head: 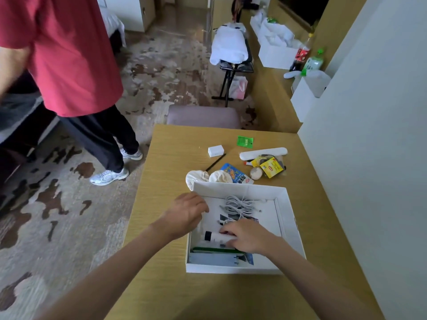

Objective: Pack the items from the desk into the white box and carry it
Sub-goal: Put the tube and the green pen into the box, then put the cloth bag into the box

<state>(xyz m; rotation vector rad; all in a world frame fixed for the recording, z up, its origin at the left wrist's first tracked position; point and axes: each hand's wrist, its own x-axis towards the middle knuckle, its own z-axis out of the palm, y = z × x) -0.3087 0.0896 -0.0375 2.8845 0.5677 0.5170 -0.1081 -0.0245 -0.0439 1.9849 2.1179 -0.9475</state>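
Note:
The white box (291,218) lies open on the wooden desk (166,158). Inside are a coiled grey cable (240,205), a white tube with a black cap (216,236) and a green-edged flat pack (215,250). My right hand (248,236) rests inside the box with its fingers on the white tube. My left hand (187,213) holds the box's left wall near the far corner. Behind the box lie white socks (208,177), a blue snack packet (234,173), a pencil (215,162), a white charger (216,150), a green sachet (245,141), a long white case (263,153) and yellow tea packets (270,166).
A person in a red shirt and dark trousers (76,65) stands left of the desk on the patterned carpet. A padded chair (203,116) sits at the desk's far edge. A white wall (369,158) runs along the right. Bottles (305,51) and white bags stand on the far counter.

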